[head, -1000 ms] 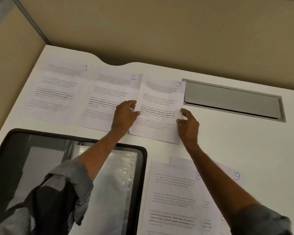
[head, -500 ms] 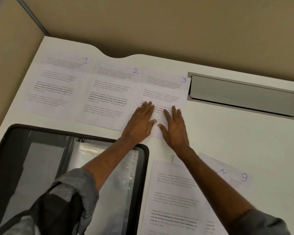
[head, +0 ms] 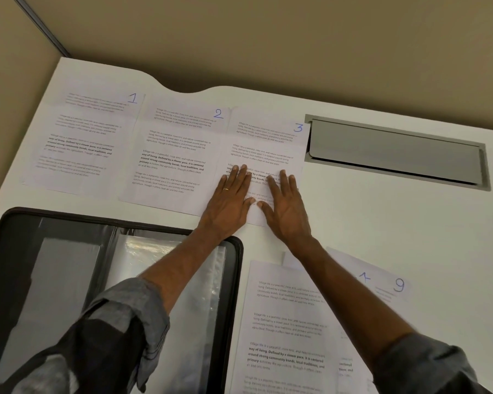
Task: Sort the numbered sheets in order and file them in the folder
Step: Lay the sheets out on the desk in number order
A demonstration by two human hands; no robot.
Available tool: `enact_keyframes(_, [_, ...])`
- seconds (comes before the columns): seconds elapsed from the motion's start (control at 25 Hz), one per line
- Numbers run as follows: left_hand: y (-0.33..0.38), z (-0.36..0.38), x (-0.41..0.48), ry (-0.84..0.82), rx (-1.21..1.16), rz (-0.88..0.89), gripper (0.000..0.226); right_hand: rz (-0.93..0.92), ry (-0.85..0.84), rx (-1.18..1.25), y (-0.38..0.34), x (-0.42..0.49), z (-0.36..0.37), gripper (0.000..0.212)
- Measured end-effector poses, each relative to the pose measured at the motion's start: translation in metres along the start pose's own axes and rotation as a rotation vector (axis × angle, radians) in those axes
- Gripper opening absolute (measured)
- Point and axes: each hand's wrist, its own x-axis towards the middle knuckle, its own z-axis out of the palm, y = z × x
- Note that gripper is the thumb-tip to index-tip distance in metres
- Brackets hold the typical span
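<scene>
**Head view, looking down on the desk (head: 382, 237).** Your left hand (head: 228, 197) and right hand (head: 286, 207) lie side by side, palms down. The fingers are straight and slightly spread, pressing the near half of sheet 3 (head: 268, 143). Neither hand grips anything, and the thumbs nearly meet between them. A ring (head: 226, 189) shows on the left hand.

One second ago you pinched this sheet by its left and right edges, and it lay askew over the edge of the neighbouring page. Half a second ago both palms were already flat on it. They have stayed there, now set a little further apart.

Sheet 3 lies flat, reaching toward 12 o'clock from your hands. Its left edge meets or slightly overlaps sheet 2 (head: 177, 157), which sits at its 9 o'clock. Sheet 1 (head: 88, 137) follows further toward 9 o'clock, so the three form one row along the far edge. A grey hatch (head: 396, 155) is set in the desk at 3 o'clock of sheet 3, just beside its far right corner.

The folder (head: 236, 294) lies open at 8 o'clock of the view, with clear sleeves inside. Your left forearm crosses its far right corner. The pile (head: 285, 308) rests at 5 o'clock, partly under your right forearm, with sheet 9 (head: 399, 285) fanned out toward its 2 o'clock. The top sheet's numeral, legible as 8 one second ago, is now hidden by that arm.
</scene>
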Motion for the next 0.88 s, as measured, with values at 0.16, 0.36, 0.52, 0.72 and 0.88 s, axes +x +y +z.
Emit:
enact_keyframes(0.16, [0.012,-0.010,-0.008,0.040,-0.027,0.005,0.071,-0.084,0.187,0.143,-0.002,-0.016,-0.016,0.059])
enact_keyframes(0.36, [0.055,-0.017,-0.053,0.021,-0.064,0.017,0.070,-0.013,0.171,0.148,0.016,-0.078,-0.021,0.061])
enact_keyframes(0.52, [0.109,-0.007,-0.119,0.013,-0.149,0.096,0.064,0.027,0.123,0.124,0.045,-0.157,-0.009,0.062])
enact_keyframes(0.72, [0.165,0.026,-0.204,-0.075,-0.188,0.134,0.064,0.085,0.124,0.102,0.074,-0.254,0.003,0.062])
enact_keyframes(0.88, [0.198,0.048,-0.249,-0.122,-0.144,0.155,0.064,0.113,0.145,0.089,0.092,-0.314,0.014,0.064])
